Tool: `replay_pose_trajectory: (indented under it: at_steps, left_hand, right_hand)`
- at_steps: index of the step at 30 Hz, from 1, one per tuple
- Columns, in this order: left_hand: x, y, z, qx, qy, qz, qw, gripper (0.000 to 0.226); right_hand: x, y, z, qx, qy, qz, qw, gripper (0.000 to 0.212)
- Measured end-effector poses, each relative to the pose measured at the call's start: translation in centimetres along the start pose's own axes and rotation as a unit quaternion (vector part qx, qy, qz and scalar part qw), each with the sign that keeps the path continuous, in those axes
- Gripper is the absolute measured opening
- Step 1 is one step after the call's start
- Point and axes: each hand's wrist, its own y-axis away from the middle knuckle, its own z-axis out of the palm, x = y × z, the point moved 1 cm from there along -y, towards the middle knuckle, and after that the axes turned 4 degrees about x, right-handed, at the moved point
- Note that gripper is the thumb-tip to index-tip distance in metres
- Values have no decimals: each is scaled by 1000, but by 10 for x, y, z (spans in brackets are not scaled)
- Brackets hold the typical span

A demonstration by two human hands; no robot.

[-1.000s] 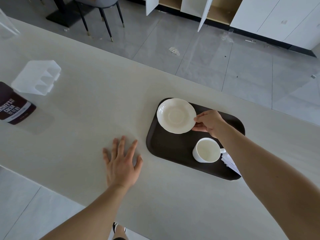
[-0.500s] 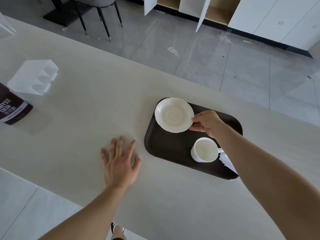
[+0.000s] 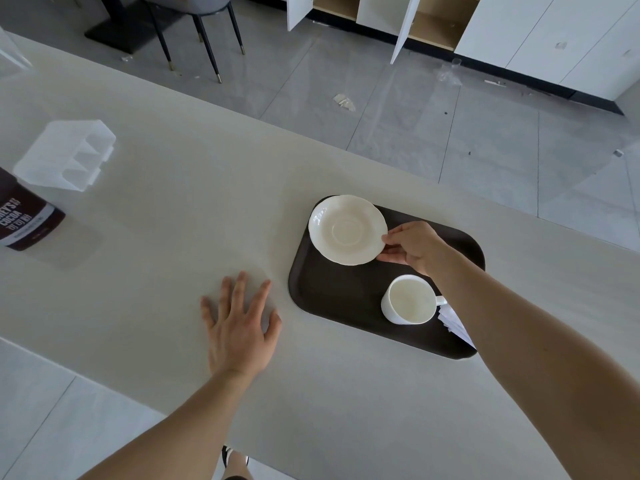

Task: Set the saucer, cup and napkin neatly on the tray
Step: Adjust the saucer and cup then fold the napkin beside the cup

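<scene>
A dark brown tray [image 3: 339, 299] lies on the pale counter. A cream saucer [image 3: 347, 229] with a scalloped rim is over the tray's far left corner, and my right hand [image 3: 414, 247] pinches its right edge. A white cup [image 3: 410, 299] stands upright and empty at the tray's near right, handle pointing right. A white napkin [image 3: 453, 322] lies just right of the cup, partly hidden under my right forearm. My left hand [image 3: 239, 323] rests flat on the counter left of the tray, fingers spread, holding nothing.
A brown cocoa tin [image 3: 24, 220] stands at the counter's left edge, with a clear plastic organiser [image 3: 65, 155] behind it. Beyond the counter's far edge are a grey tiled floor, a chair [image 3: 194, 26] and white cabinets with open doors.
My right hand has kept hold of the saucer's edge over the tray's far left corner with little visible movement. The left hand has stayed flat on the counter. The view shifted slightly.
</scene>
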Motion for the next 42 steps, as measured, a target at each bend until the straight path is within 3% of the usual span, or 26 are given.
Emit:
replay_pose_trajectory:
  at_steps: [13, 18, 25, 28, 31, 33, 36, 42]
  left_hand:
    - [1, 0, -2, -5, -3, 0, 1000, 58]
    - [2, 0, -3, -1, 3, 2, 1000, 59]
    - [-2, -1, -1, 1, -7, -2, 1000, 60]
    - [-1, 0, 0, 2, -7, -2, 1000, 60]
    - [-1, 0, -1, 4, -3, -4, 1000, 60]
    - [-1, 1, -1, 4, -1, -2, 1000, 60]
    - [-1, 2, -1, 4, -2, -4, 1000, 60]
    - [0, 2, 0, 14, 2, -1, 1000, 59]
  right_hand:
    - [1, 7, -5, -28, 2, -10, 1000, 12]
    - [3, 18, -32, 42, 59, -106, 992, 5]
    - [27, 67, -93, 94, 200, -223, 949, 40]
    - [35, 90, -101, 61, 334, -256, 905, 50]
    - [44, 105, -100, 18, 466, -267, 843, 43]
    - [49, 109, -98, 15, 489, -291, 822, 27]
    - [54, 108, -96, 32, 480, -311, 820, 10]
    - [63, 100, -93, 62, 487, -316, 812, 21]
